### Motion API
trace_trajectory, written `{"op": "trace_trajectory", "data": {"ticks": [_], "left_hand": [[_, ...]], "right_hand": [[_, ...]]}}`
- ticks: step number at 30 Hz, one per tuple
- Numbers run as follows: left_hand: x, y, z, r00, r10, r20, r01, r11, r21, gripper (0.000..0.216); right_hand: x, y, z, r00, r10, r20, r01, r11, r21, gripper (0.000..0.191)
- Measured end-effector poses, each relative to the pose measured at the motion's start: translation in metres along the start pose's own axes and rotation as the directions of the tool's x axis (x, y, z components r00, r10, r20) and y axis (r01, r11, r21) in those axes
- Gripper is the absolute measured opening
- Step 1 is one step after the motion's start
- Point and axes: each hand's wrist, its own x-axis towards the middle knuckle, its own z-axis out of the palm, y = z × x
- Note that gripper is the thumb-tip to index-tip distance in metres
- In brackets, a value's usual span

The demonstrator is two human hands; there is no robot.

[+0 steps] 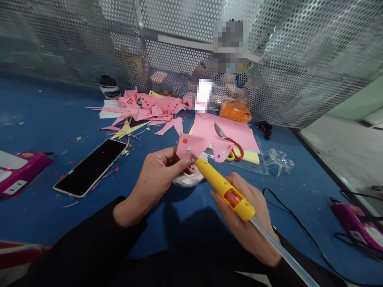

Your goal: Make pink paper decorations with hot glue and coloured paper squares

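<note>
My left hand [158, 177] pinches a folded pink paper piece [194, 143] between thumb and fingers. Small orange, white, blue and red squares dot the paper. In my right hand [248, 215] is a yellow hot glue gun [223, 187], with a long clear glue stick [284, 251] running out of its back end. The glue gun's metal tip meets or nearly meets the paper beside my left thumb; contact is hard to tell. Just below the paper is a white rounded object [191, 180], partly hidden by my left hand and the paper.
Pink scraps [152, 107] are heaped at the back. Scissors [229, 139] lie on pink and yellow sheets [203, 123]. A phone [91, 167] lies left. Purple power strips [25, 171] flank the blue table [167, 215]; a black cord [302, 227] runs right. Behind stands a perforated metal screen [185, 20].
</note>
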Motion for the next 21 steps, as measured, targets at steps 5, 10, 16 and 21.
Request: {"op": "trace_trajectory", "data": {"ticks": [5, 10, 16, 21], "left_hand": [[0.0003, 0.0007, 0.0008, 1.0, 0.001, 0.004, -0.001, 1.0, -0.003, 0.02], [0.0001, 0.0002, 0.0005, 1.0, 0.007, 0.006, -0.007, 1.0, -0.005, 0.019], [0.0001, 0.0005, 0.0006, 1.0, 0.009, 0.01, -0.009, 1.0, -0.014, 0.021], [-0.0003, 0.0008, 0.0004, 1.0, 0.005, 0.003, -0.005, 1.0, -0.005, 0.023]], "right_hand": [[0.0, 0.0007, -0.0006, 1.0, 0.003, 0.002, -0.003, 1.0, -0.007, 0.023], [-0.0005, -0.0004, -0.0004, 1.0, 0.012, 0.002, -0.012, 1.0, -0.007, 0.024], [-0.0003, -0.0014, -0.0009, 1.0, 0.004, -0.008, -0.004, 1.0, -0.017, 0.025], [-0.0003, -0.001, 0.0002, 1.0, 0.012, -0.007, -0.012, 1.0, -0.024, 0.025]]}}
